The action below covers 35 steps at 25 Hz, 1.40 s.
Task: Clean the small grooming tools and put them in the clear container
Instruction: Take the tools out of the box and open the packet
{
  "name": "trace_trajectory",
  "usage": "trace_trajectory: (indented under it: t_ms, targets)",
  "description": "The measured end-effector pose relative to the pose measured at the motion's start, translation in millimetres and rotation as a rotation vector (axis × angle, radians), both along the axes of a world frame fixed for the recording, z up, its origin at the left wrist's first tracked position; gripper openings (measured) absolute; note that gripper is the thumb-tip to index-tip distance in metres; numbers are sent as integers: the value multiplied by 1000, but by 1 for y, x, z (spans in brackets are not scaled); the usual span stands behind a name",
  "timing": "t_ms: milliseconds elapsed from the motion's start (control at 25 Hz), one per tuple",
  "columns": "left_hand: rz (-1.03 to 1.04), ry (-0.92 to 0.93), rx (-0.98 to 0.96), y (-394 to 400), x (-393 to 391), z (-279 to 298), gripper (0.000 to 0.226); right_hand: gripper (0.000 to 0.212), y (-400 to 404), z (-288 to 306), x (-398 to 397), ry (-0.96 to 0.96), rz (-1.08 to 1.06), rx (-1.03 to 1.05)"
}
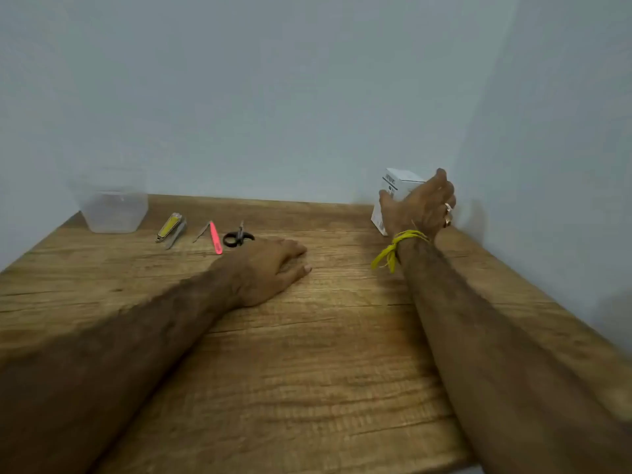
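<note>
A clear plastic container [114, 212] stands at the back left of the wooden table [307, 354]. To its right lie a yellow nail clipper [170, 227], a pink-handled tweezer [215, 237] and small black scissors [237, 237] in a row. My left hand [273, 268] rests flat on the wood just right of the scissors, fingers relaxed. My right hand [422, 203] grips a white box [393, 196] at the back right, thumb on its front face, fingers round its far side.
Pale walls close the table at the back and on the right. A yellow thread is tied round my right wrist [396, 248]. The table's front edge [444, 468] runs along the bottom right.
</note>
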<state>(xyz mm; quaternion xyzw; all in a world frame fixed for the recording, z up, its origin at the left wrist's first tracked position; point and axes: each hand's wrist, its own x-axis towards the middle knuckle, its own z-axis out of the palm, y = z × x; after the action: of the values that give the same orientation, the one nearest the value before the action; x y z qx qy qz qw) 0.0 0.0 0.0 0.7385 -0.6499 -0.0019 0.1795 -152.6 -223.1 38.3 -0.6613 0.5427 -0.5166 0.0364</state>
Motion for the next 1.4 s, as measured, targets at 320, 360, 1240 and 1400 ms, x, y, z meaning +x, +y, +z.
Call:
trace_trajectory:
  t_ms: [320,360,1240,1400]
  targets:
    - [26,16,-28,0,-1,1,66,77,-3,-5,6,-204,243,68]
    - [48,8,-70,2,-3,3,70,77,6,-2,10,-220,296,50]
    - [146,433,-649,9,14,12,88,50,139,39,47,20,920,40]
    - [140,371,-709,13,19,16,86,53,139,45,42,116,963,6]
